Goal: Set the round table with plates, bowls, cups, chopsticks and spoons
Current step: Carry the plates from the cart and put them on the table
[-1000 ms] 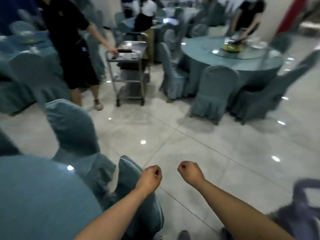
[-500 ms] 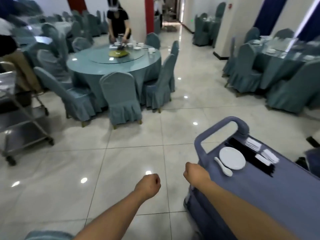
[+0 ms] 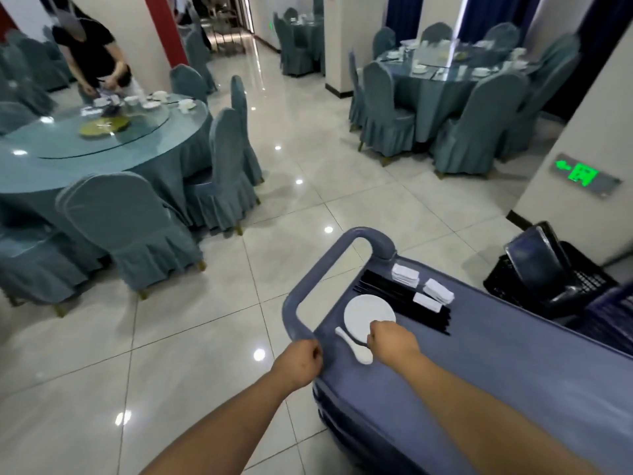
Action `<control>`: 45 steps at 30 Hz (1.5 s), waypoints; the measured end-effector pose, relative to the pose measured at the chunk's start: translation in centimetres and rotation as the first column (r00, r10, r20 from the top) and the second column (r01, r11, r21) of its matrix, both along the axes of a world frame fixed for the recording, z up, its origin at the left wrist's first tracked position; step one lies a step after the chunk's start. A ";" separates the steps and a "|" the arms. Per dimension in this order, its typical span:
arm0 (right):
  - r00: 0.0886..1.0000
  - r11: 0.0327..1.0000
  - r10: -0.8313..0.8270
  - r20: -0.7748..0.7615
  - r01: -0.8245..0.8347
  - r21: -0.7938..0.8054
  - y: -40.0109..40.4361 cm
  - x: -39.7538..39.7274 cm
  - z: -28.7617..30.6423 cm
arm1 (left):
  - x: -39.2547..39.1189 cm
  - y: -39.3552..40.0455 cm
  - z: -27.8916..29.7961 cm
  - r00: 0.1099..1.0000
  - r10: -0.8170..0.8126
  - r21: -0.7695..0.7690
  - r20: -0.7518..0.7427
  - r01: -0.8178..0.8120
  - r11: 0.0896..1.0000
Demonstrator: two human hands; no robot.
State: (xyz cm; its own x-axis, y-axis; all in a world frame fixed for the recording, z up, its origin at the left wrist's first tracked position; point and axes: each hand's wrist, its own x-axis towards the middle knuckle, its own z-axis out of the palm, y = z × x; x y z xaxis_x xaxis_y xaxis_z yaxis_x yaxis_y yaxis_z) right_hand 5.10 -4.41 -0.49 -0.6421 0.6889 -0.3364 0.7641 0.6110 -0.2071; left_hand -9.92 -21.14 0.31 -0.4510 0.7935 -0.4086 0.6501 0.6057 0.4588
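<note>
A grey-blue service cart (image 3: 513, 371) stands at the lower right. On its top lie a white plate (image 3: 364, 311), a white spoon (image 3: 356, 349), a row of black chopsticks (image 3: 404, 299) and small white folded pieces (image 3: 406, 274). My right hand (image 3: 392, 339) is at the plate's near rim with its fingers curled on it, right beside the spoon. My left hand (image 3: 301, 359) is a fist holding nothing, just below the near corner of the cart handle (image 3: 329, 265). The round table (image 3: 102, 156) with a glass turntable is at the left.
A person (image 3: 89, 53) leans over the far side of the round table, where several dishes sit. Covered chairs (image 3: 126, 228) ring it. Another set table (image 3: 445, 73) stands at the back right. A black crate (image 3: 548, 282) sits by a pillar beyond the cart.
My view has swung right and closer to the cart. My right hand has moved from the cart's edge onto the plate's rim, and my left hand has come up to the handle corner.
</note>
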 end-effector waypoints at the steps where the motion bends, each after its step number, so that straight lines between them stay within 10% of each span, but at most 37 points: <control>1: 1.000 1.000 -0.005 0.013 0.005 -0.004 1.1 0.4 -0.3 | 0.3 1.4 -0.3 1.000 -0.018 -0.002 0.002 0.018 1.000; 22: 0.985 0.967 -0.155 0.073 0.167 -0.194 12.1 0.4 -8.0 | -0.2 18.7 -5.8 0.974 0.217 -0.115 0.057 -0.210 0.971; 45: 0.932 0.992 -0.125 -0.340 0.112 -0.058 4.7 -4.0 1.2 | -2.9 7.4 2.5 0.739 0.572 0.102 0.357 -0.640 0.762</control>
State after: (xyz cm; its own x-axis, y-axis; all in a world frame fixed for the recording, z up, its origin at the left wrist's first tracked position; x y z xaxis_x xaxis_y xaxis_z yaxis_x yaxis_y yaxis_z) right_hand 1.13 0.27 0.67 -0.6374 0.7581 -0.1376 0.7092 0.5075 -0.4893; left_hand -12.84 -13.71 2.79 -0.7535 0.4706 -0.4591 -0.0051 0.6942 0.7198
